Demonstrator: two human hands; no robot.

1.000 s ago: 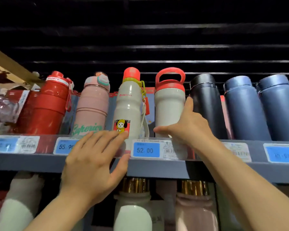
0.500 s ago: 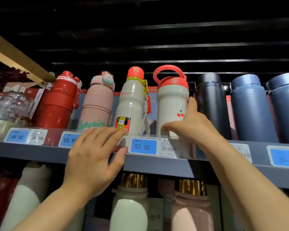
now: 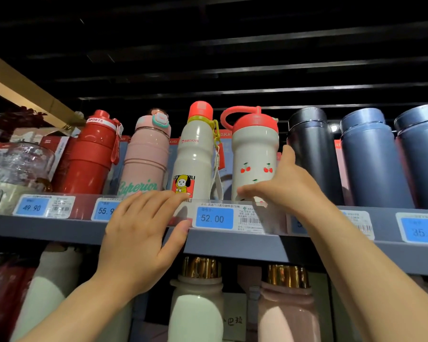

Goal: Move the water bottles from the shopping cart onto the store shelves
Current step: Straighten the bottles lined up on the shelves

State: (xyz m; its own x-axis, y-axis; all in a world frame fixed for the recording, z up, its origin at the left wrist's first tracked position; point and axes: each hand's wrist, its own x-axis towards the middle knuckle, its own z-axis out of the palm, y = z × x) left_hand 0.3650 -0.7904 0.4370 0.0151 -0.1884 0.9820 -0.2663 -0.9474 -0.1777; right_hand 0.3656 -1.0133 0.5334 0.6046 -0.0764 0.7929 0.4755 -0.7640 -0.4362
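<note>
The cherry-print bottle (image 3: 255, 159), standing upright on the upper shelf (image 3: 232, 245) at centre frame, is gripped low on its body by the right hand (image 3: 279, 186), thumb and fingers curled round it, seemingly to seat it or turn its print outward. The left hand (image 3: 143, 233) is laid open over the shelf edge, holding nothing, probably as a brace. The bottle is flanked closely by the cartoon bottle (image 3: 195, 159) and the black flask (image 3: 311, 154), so little side room is left.

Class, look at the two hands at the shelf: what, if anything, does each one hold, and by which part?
The right hand grips the cherry-print bottle around its lower body, just above the shelf edge. The left hand holds nothing; its straight fingers rest against the shelf front.
</note>
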